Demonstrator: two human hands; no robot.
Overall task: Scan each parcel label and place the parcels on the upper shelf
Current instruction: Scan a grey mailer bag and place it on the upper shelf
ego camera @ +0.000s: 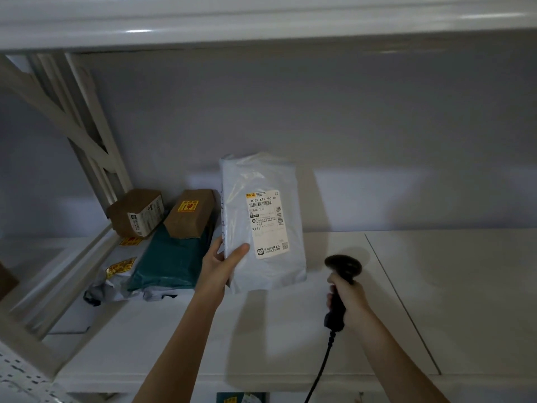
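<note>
— What's the left hand (222, 264) got?
— Its grip pinches the grey parcel (263, 225) by the lower left edge, upright on the upper shelf (406, 286), label (268, 223) facing out.
— And the right hand (347, 298)?
— Wrapped round the scanner (341, 274), just right of the parcel.

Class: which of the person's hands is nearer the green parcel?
Left. The left hand is just right of the green parcel; the right hand is much farther right, gripping the scanner.

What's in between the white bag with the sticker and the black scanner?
Nothing. In the head view, only bare white shelf shows between the white parcel in the left hand and the scanner in the right hand.
</note>
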